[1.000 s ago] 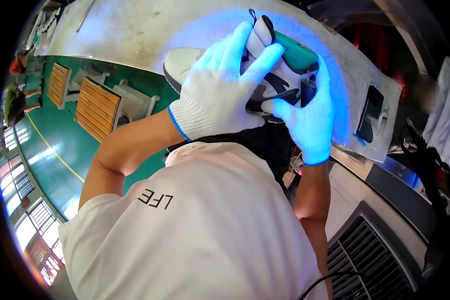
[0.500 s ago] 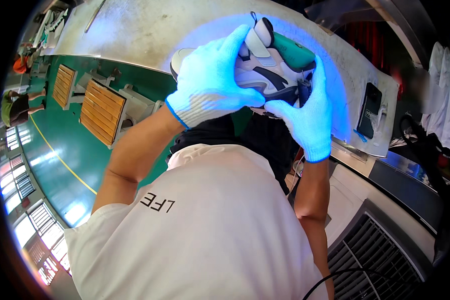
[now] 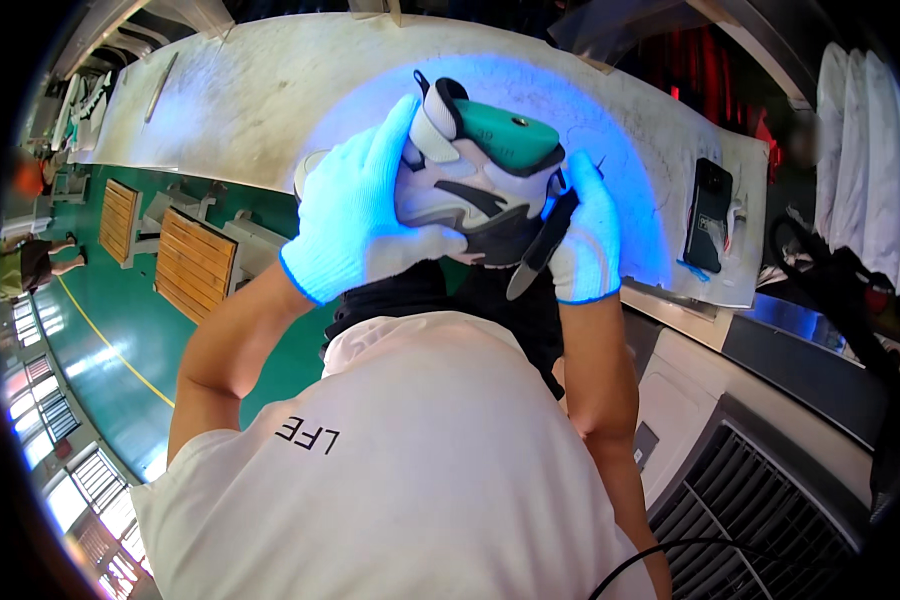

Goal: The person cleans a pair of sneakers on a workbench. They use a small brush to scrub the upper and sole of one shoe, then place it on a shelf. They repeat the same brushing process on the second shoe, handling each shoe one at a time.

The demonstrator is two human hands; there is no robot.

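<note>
A white and grey sneaker [image 3: 470, 190] with black trim is tilted under blue light at the table's near edge. A green shoe last [image 3: 510, 135] fills its opening. My left hand [image 3: 355, 205], in a white knitted glove lit blue, is closed round the sneaker's left part, its thumb along the sole side. On the other side, my gloved right hand [image 3: 588, 235] is closed on a narrow black-handled tool [image 3: 542, 245] with a flat, rounded grey tip pointing down toward me. The tool lies close to the sneaker's right end; whether they touch I cannot tell.
A worn pale table [image 3: 270, 90] runs behind the sneaker. A black phone [image 3: 708, 205] lies on its right part, a thin metal bar [image 3: 160, 88] on its far left. Slatted wooden seats [image 3: 195, 265] stand on the green floor. White cloths [image 3: 850, 170] hang at right.
The sneaker and both hands have shifted left and slightly down in the picture. My right hand has come away from the sneaker's side, and the tool's grey tip now shows.
</note>
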